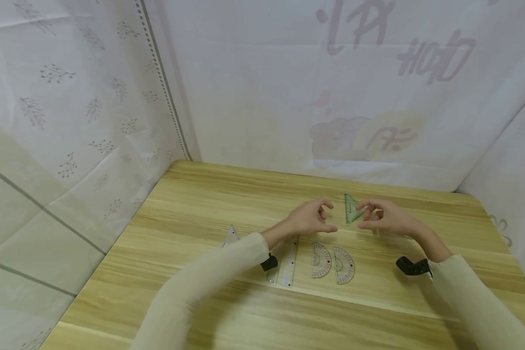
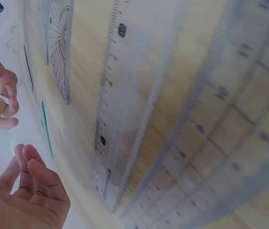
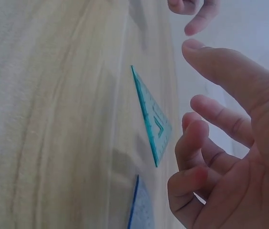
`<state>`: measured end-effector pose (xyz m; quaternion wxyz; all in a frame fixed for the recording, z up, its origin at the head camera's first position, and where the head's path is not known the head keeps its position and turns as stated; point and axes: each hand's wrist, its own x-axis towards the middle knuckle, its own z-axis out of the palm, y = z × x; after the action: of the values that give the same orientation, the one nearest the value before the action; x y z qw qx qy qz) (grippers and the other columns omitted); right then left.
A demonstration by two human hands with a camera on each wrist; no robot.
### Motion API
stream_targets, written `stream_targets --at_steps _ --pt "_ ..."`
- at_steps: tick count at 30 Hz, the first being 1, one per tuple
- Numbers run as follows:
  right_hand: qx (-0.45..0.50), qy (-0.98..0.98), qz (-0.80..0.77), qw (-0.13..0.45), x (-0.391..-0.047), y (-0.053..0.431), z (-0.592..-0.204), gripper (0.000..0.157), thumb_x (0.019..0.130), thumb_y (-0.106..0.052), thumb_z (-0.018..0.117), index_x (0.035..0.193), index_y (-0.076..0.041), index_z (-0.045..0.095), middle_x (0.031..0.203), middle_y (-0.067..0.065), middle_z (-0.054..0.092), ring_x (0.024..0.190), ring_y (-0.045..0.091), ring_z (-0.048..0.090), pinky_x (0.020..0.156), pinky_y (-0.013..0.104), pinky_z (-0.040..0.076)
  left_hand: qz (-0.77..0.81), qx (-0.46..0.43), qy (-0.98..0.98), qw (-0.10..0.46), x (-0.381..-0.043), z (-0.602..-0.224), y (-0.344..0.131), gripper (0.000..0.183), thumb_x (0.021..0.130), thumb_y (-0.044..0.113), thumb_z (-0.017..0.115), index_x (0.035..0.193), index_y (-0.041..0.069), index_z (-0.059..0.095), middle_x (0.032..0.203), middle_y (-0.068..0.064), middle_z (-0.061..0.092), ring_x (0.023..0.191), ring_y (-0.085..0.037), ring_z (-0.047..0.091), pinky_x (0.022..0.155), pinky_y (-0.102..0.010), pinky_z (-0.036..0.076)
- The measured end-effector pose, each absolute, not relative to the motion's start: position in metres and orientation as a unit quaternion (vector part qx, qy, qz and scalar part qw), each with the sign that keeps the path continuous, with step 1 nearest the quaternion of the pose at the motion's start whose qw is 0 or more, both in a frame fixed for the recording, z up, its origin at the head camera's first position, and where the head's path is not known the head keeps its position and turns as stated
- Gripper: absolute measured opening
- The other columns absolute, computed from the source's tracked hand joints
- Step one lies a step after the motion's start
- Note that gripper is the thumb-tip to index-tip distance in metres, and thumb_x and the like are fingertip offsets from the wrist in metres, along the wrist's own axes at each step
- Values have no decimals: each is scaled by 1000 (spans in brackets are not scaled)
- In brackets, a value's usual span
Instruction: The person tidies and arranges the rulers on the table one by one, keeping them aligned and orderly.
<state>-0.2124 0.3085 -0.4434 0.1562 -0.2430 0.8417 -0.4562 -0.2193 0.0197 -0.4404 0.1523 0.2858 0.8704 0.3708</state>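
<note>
My left hand [image 1: 308, 217] is raised over the table with thumb and fingers spread apart and slightly bent, holding nothing. Facing it, my right hand [image 1: 385, 216] hovers with loosely bent fingers and nothing between them. A green transparent set square [image 1: 351, 210] lies flat near the right fingertips; in the right wrist view the set square [image 3: 152, 117] appears apart from the hand. Below the hands lie two clear protractors [image 1: 321, 261], side by side. A clear ruler [image 1: 290, 265] is near the left forearm, beside a wider gridded ruler [image 2: 215, 114] partly hidden by the arm.
Another clear set square [image 1: 230, 236] shows its tip behind the left sleeve. A blue-edged piece with a curved side [image 3: 141, 205] lies near the right hand, mostly cut off. The wooden table [image 1: 192, 194] meets patterned cloth [image 1: 253, 121] at its back and sides.
</note>
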Motion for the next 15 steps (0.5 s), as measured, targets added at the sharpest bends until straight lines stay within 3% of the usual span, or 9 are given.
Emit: stream_targets --at_steps 7,15 --pt "-270 835 -446 176 -222 312 -439 54 92 -5 77 136 11 50 104 28 53 63 38 59 59 40 53 366 286 873 149 -223 -439 31 68 87 38 83 141 9 54 101 -1 64 80 -11 58 68 -24 48" --pt "-251 848 -424 197 -231 314 -435 59 92 -8 77 140 9 48 107 25 52 64 37 59 60 41 54 377 271 872 153 -227 -440 44 68 86 35 84 141 9 54 105 -4 66 83 -10 59 69 -25 48"
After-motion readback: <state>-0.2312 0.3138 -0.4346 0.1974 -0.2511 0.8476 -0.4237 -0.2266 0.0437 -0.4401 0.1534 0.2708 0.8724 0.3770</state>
